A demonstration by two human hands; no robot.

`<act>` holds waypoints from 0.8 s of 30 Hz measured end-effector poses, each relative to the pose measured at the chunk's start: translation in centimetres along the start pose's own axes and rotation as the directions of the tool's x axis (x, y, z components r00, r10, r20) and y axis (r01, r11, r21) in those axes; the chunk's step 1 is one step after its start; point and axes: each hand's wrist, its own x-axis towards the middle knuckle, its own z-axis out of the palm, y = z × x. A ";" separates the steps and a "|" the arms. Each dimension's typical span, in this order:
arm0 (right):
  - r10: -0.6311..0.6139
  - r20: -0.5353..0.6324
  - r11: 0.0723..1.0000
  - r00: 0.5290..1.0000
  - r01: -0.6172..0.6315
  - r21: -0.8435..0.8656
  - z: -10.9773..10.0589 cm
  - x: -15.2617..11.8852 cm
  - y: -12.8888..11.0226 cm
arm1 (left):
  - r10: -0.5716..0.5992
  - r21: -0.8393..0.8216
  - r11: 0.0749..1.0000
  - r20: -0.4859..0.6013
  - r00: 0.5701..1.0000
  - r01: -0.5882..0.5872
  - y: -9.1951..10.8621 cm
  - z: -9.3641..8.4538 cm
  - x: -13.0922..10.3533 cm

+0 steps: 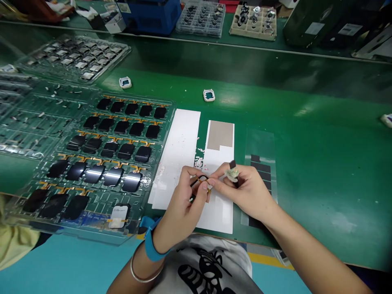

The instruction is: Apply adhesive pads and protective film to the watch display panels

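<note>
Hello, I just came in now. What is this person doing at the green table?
The left hand holds a small black-edged part with orange strips, and the fingertips of the right hand meet it. The right hand also holds a slim dark tool with a pale wad around it. This happens above long white sheets. To the left, a clear plastic tray holds rows of rounded black pieces. The fingers hide the exact action on the part.

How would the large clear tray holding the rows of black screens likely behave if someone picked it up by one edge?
The clear tray looks like thin moulded plastic, so it would probably flex. The black screens sit in open, shallow recesses and might slide out if it tilted.
</note>
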 end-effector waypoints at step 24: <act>0.046 -0.513 0.999 0.857 -0.040 0.022 -3.1 4.8 3.5 | 0.132 0.664 0.654 0.371 0.919 -0.362 0.8 1.9 0.5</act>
